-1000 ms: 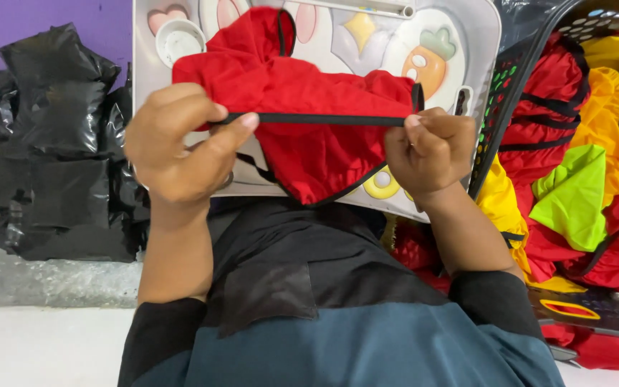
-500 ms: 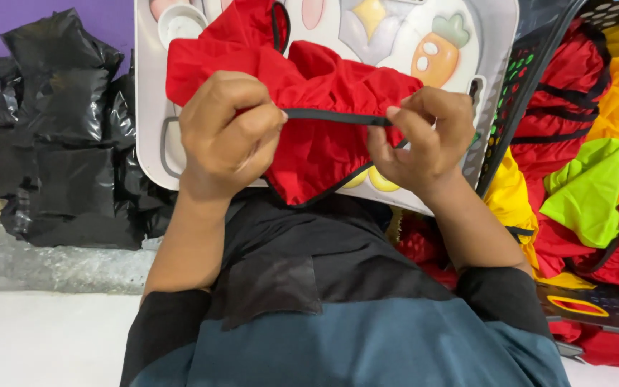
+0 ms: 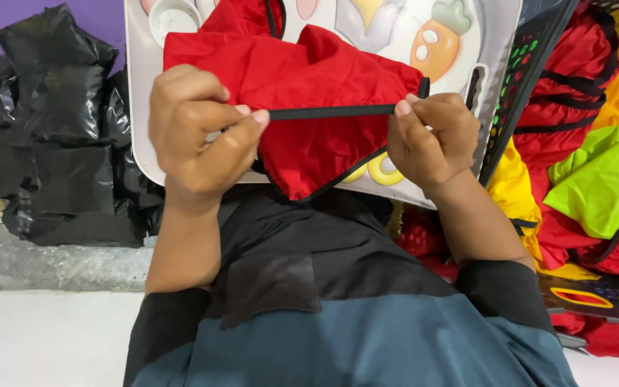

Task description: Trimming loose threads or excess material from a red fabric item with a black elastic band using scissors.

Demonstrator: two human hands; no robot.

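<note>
1. The red cloth piece with black trim hangs in front of the person's chest, held up between both hands over a white tray-like board printed with cartoon shapes.
2. A black strap along the cloth's edge is stretched taut, its long axis running left to right, almost level.
3. The left hand pinches the left end of the strap between thumb and forefinger, the other fingers curled shut around bunched red fabric.
4. The right hand is closed on the right end, fingertips nipped tight on the strap near the cloth's corner.
5. Both hands sit at equal height and about as near to the cloth's middle as each other; the bulk of the fabric droops below and between them, coming to a point toward the person's dark shirt.
6. To the right, a dark basket holds a heap of red, yellow and green cloth pieces; to the left, black plastic bags are stacked against a purple wall.
7. The upper part of the red cloth is cut off by the frame's edge, and the folds behind the left palm are hidden, so I cannot tell how much fabric it grips.
</note>
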